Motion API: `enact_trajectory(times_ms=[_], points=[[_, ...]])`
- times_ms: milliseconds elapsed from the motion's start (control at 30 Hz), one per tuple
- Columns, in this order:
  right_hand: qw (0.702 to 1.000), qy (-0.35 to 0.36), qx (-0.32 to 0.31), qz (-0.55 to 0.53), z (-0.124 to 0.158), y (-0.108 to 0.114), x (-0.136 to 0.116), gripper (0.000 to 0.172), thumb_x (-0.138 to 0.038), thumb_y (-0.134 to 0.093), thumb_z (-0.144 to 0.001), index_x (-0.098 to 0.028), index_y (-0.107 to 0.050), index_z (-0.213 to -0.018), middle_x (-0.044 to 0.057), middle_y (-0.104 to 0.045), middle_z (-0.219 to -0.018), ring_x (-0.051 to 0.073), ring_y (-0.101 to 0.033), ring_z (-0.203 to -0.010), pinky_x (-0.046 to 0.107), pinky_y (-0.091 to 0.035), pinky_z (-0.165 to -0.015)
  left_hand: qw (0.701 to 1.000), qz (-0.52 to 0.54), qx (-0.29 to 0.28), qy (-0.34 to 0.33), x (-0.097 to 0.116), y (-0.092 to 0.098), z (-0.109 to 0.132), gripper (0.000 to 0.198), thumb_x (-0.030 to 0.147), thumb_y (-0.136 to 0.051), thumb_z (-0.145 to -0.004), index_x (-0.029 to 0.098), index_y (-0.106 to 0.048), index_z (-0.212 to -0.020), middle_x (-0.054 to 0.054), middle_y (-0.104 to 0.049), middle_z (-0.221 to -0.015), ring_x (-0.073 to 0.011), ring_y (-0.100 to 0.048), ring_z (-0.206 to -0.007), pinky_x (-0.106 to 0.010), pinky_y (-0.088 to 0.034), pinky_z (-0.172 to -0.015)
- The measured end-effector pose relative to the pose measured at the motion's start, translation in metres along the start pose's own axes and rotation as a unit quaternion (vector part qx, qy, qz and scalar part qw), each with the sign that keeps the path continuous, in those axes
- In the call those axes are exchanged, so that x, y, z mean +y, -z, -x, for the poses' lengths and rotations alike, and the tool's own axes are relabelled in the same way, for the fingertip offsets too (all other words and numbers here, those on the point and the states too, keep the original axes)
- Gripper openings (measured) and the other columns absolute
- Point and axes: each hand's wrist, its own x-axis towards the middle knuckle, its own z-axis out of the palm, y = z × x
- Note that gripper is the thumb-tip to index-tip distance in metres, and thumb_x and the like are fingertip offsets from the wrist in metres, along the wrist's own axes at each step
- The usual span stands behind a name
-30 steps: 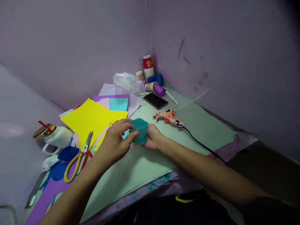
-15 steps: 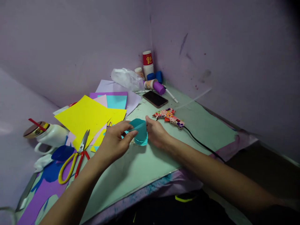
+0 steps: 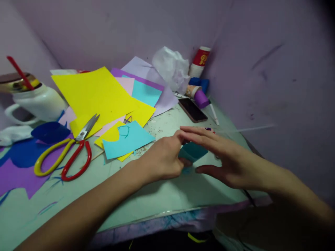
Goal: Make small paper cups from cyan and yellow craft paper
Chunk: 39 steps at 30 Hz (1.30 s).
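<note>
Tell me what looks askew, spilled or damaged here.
Dark specks litter the tabletop near the left hand, looking like stray debris. Behind the phone, a patterned paper cup lies on its side, unlike the standing cup stack. A dark streak mars the right-hand wall.

The cup-shaped piece (image 3: 195, 152) is plain teal. Plain bright yellow colours the large sheet (image 3: 94, 92); the cut paper scrap (image 3: 128, 144) is light blue, marked with a green drawn outline. The scissors (image 3: 81, 138) have silver blades, one yellow handle loop and one red. White mug (image 3: 43, 104), red stick (image 3: 19, 72). The stack of paper cups (image 3: 201, 60) shows red with a gold character above white. The table (image 3: 157, 197) is pale green, its cloth edging (image 3: 183, 220) mottled lilac and blue; the wall (image 3: 261, 90) is lavender with dark smudges.
</note>
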Motion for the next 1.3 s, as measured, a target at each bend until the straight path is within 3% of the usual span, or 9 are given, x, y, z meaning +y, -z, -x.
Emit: enact_trajectory(times_ms=[133,233,333,467,567,667,833,1033,1300], points=[[0.990,-0.003,-0.074,0.119,0.000,0.001,0.008,0.064,-0.019,-0.056,-0.087,-0.039,-0.031,-0.143,-0.002,-0.025,-0.154,0.029,-0.026,-0.139,0.050,-0.028,-0.111,0.998,0.027,0.008,0.057,-0.012,0.010,0.009,0.045,0.021,-0.069,-0.067,0.020,-0.054,-0.109,-0.006,-0.067,-0.096,-0.0221,-0.064,-0.083,-0.033,-0.050,-0.067],[0.979,-0.011,-0.113,0.168,0.005,0.005,0.008,0.060,-0.026,-0.059,-0.085,-0.040,-0.038,-0.140,0.001,-0.028,-0.153,0.033,-0.031,-0.136,0.055,-0.032,-0.107,0.990,0.043,0.037,0.128,-0.024,0.016,0.020,0.021,0.018,-0.063,-0.072,0.019,-0.061,-0.093,-0.003,-0.067,-0.078,-0.0194,-0.063,-0.068,-0.031,-0.048,-0.060],[0.969,-0.044,-0.155,0.187,0.006,0.005,0.010,0.066,-0.028,-0.065,-0.081,-0.038,-0.037,-0.140,0.004,-0.028,-0.153,0.035,-0.038,-0.132,0.052,-0.043,-0.099,0.984,0.072,0.047,0.157,-0.031,0.011,0.034,0.006,0.017,-0.058,-0.075,0.020,-0.061,-0.078,-0.002,-0.067,-0.074,-0.0186,-0.062,-0.068,-0.030,-0.048,-0.058],[0.966,-0.040,-0.169,0.193,0.006,0.000,0.019,0.066,-0.019,-0.062,-0.082,-0.033,-0.033,-0.140,0.007,-0.034,-0.150,0.028,-0.044,-0.129,0.045,-0.048,-0.097,0.997,0.039,0.040,0.056,-0.025,-0.009,0.051,0.017,0.012,-0.049,-0.077,0.021,-0.061,-0.085,-0.004,-0.066,-0.085,-0.0190,-0.061,-0.077,-0.032,-0.048,-0.067],[0.964,-0.016,-0.173,0.199,0.007,-0.001,0.025,0.070,-0.012,-0.059,-0.081,-0.028,-0.029,-0.142,0.008,-0.042,-0.144,0.023,-0.046,-0.127,0.042,-0.046,-0.100,0.996,-0.055,0.036,-0.059,-0.016,-0.027,0.059,0.014,0.011,-0.046,-0.074,0.019,-0.056,-0.078,-0.005,-0.061,-0.079,-0.0203,-0.055,-0.071,-0.032,-0.044,-0.057],[0.958,-0.005,-0.198,0.207,0.010,0.004,0.028,0.076,-0.008,-0.057,-0.078,-0.024,-0.025,-0.144,0.009,-0.040,-0.145,0.022,-0.044,-0.129,0.038,-0.047,-0.099,0.981,-0.133,0.061,-0.125,-0.013,-0.043,0.060,0.010,0.016,-0.046,-0.079,0.020,-0.052,-0.072,-0.003,-0.055,-0.071,-0.0202,-0.048,-0.065,-0.034,-0.036,-0.053],[0.941,0.015,-0.238,0.239,0.010,0.011,0.024,0.079,-0.002,-0.047,-0.073,-0.025,-0.024,-0.145,0.009,-0.028,-0.152,0.026,-0.045,-0.128,0.036,-0.053,-0.087,0.974,-0.176,0.057,-0.131,-0.016,-0.056,0.055,0.013,0.025,-0.045,-0.088,0.020,-0.058,-0.087,-0.001,-0.058,-0.079,-0.0190,-0.044,-0.070,-0.035,-0.032,-0.064],[0.944,0.032,-0.250,0.213,-0.001,0.011,0.016,0.071,-0.001,-0.042,-0.068,-0.024,-0.041,-0.135,0.009,-0.062,-0.123,0.020,-0.064,-0.103,0.030,-0.057,-0.077,0.961,-0.239,0.031,-0.132,-0.016,-0.061,0.055,0.027,0.034,-0.043,-0.090,0.020,-0.064,-0.099,-0.005,-0.060,-0.105,-0.0208,-0.042,-0.082,-0.036,-0.026,-0.068],[0.929,0.079,-0.293,0.214,-0.010,0.017,0.016,0.055,0.000,-0.042,-0.067,-0.016,-0.052,-0.120,0.013,-0.062,-0.124,0.024,-0.066,-0.097,0.035,-0.058,-0.076,0.964,-0.226,0.017,-0.139,-0.017,-0.059,0.051,0.027,0.031,-0.041,-0.089,0.025,-0.067,-0.091,-0.003,-0.059,-0.103,-0.0210,-0.040,-0.079,-0.037,-0.025,-0.067]])
